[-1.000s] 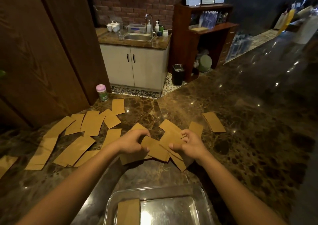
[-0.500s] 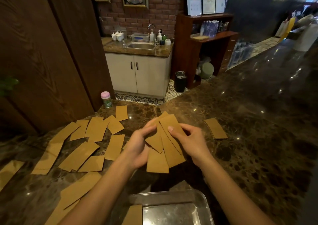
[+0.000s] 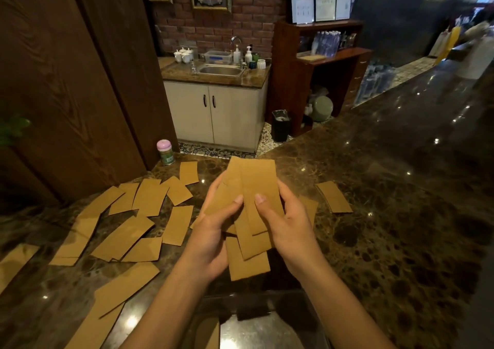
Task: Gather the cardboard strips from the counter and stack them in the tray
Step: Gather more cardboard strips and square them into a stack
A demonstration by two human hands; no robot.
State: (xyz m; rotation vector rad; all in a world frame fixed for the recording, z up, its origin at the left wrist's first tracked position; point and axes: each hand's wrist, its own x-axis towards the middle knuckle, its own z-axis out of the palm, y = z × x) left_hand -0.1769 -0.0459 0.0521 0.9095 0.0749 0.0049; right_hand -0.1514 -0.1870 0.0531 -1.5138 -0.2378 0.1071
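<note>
Both hands hold a bunch of brown cardboard strips (image 3: 254,188) upright above the dark marble counter (image 3: 387,215). My left hand (image 3: 213,231) grips the bunch from the left and my right hand (image 3: 288,223) grips it from the right, thumbs on the front. Several more strips (image 3: 144,196) lie scattered on the counter to the left, and a small pile of strips (image 3: 334,196) lies to the right. The clear tray (image 3: 270,330) sits at the bottom edge below my hands, with one strip (image 3: 208,332) in it.
A small pink-lidded jar (image 3: 165,152) stands at the counter's far edge by a wooden panel (image 3: 66,81). Beyond the counter are a sink cabinet (image 3: 219,113), a wooden shelf unit (image 3: 320,76) and a black bin (image 3: 280,125) on the floor.
Both hands gathered strips off the counter, lifted them and squared them into a more upright bunch. The view tilted up, so the tray sits lower in frame.
</note>
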